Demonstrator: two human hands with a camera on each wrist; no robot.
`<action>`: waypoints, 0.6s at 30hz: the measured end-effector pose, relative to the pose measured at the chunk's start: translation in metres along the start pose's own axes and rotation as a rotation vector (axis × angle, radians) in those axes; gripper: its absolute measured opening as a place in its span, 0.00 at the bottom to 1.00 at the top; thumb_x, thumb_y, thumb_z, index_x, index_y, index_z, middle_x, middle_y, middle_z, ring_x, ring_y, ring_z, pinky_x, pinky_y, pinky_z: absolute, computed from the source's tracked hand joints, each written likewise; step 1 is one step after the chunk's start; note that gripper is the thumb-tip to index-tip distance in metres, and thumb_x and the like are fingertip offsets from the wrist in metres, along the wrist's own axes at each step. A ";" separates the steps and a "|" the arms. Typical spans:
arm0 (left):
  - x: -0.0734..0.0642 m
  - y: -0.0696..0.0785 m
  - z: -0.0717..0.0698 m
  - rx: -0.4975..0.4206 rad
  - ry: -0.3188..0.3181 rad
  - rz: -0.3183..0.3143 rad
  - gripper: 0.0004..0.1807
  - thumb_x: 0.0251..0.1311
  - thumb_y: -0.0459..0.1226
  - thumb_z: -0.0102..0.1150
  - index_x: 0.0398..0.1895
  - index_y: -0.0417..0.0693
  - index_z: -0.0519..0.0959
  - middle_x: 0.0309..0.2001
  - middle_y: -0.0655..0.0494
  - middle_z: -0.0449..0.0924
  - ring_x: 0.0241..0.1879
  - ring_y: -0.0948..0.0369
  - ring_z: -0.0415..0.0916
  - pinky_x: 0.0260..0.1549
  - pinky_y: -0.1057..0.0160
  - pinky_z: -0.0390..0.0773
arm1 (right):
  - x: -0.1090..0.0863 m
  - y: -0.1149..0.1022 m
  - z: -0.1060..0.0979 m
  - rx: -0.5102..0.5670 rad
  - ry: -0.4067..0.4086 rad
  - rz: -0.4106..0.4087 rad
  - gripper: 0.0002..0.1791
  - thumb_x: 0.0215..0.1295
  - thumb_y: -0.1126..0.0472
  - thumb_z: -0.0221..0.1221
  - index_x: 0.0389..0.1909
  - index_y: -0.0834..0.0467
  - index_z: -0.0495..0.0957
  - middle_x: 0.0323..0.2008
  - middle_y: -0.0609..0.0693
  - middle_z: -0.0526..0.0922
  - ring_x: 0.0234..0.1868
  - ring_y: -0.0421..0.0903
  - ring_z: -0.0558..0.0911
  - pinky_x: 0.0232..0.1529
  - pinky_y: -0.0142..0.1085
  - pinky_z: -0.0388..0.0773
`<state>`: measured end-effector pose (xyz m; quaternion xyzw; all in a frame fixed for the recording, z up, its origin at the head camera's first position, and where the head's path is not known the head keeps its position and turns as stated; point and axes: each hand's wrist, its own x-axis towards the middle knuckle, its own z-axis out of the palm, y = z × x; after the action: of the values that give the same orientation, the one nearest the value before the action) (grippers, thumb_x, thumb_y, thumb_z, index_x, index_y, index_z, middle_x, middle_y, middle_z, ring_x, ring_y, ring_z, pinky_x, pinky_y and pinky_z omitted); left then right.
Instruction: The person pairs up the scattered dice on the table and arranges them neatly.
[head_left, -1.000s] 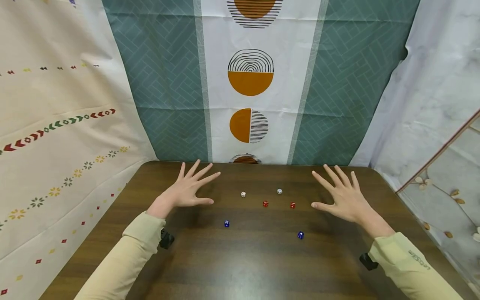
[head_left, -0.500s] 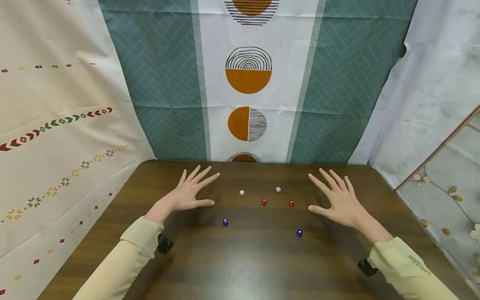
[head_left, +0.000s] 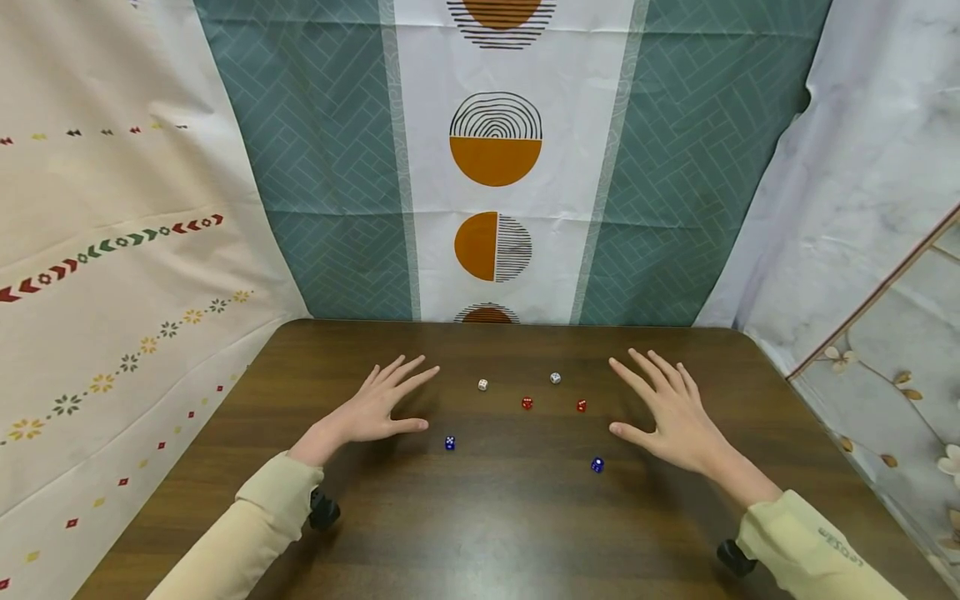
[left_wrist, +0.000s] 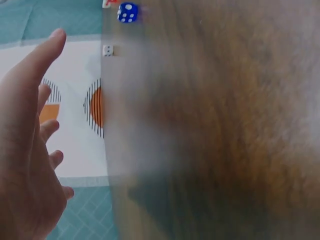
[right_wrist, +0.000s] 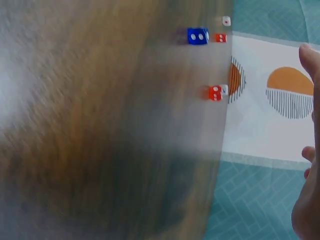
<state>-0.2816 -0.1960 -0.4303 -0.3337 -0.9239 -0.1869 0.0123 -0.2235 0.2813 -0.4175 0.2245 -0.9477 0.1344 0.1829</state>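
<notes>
My left hand (head_left: 378,408) hovers above the table's left half, fingers spread, holding nothing. Nearest to it is a blue die (head_left: 450,442), just right of and below the thumb. Over the right half my right hand (head_left: 675,417) is likewise spread and holds nothing. A second blue die (head_left: 597,465) lies below its thumb, and a red die (head_left: 582,406) lies to its left. Another red die (head_left: 527,402) sits nearer the middle. Two white dice lie farther back, one on the left (head_left: 482,385) and one on the right (head_left: 555,378).
The dice lie on a dark brown wooden table (head_left: 480,533). Behind its far edge hangs a green and white patterned cloth (head_left: 337,167). A cream cloth (head_left: 150,292) borders the left side, and a pale marbled cloth (head_left: 862,208) the right.
Both hands have come down and slightly nearer, the right one also shifting a little left. The dice lie in the same arrangement; the whole head view has shifted slightly.
</notes>
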 end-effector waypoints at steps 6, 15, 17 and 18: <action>-0.002 0.005 0.008 0.005 0.004 0.018 0.45 0.61 0.60 0.60 0.78 0.62 0.53 0.79 0.50 0.48 0.77 0.38 0.45 0.67 0.26 0.48 | -0.004 -0.012 0.006 0.061 -0.014 0.026 0.50 0.56 0.38 0.66 0.77 0.37 0.52 0.78 0.53 0.53 0.78 0.61 0.50 0.69 0.68 0.42; -0.003 0.015 0.020 -0.047 0.011 0.004 0.44 0.61 0.58 0.61 0.77 0.60 0.57 0.76 0.44 0.55 0.74 0.42 0.55 0.65 0.34 0.62 | -0.005 -0.030 0.012 0.100 -0.004 0.027 0.50 0.54 0.41 0.69 0.76 0.36 0.54 0.77 0.51 0.56 0.77 0.61 0.52 0.69 0.68 0.44; -0.003 0.017 0.022 -0.061 0.016 -0.012 0.43 0.61 0.58 0.61 0.77 0.60 0.58 0.76 0.45 0.57 0.73 0.44 0.57 0.64 0.36 0.64 | -0.006 -0.033 0.013 0.103 0.002 0.028 0.51 0.53 0.41 0.70 0.76 0.35 0.54 0.76 0.51 0.57 0.77 0.60 0.53 0.69 0.68 0.45; -0.003 0.018 0.024 -0.070 0.018 -0.018 0.43 0.61 0.58 0.62 0.77 0.59 0.58 0.75 0.45 0.57 0.72 0.44 0.57 0.64 0.37 0.65 | -0.006 -0.035 0.013 0.104 0.004 0.027 0.51 0.53 0.41 0.70 0.76 0.35 0.54 0.76 0.51 0.58 0.77 0.60 0.53 0.69 0.67 0.45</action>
<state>-0.2658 -0.1770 -0.4467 -0.3240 -0.9195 -0.2222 0.0073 -0.2058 0.2489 -0.4257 0.2207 -0.9420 0.1862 0.1709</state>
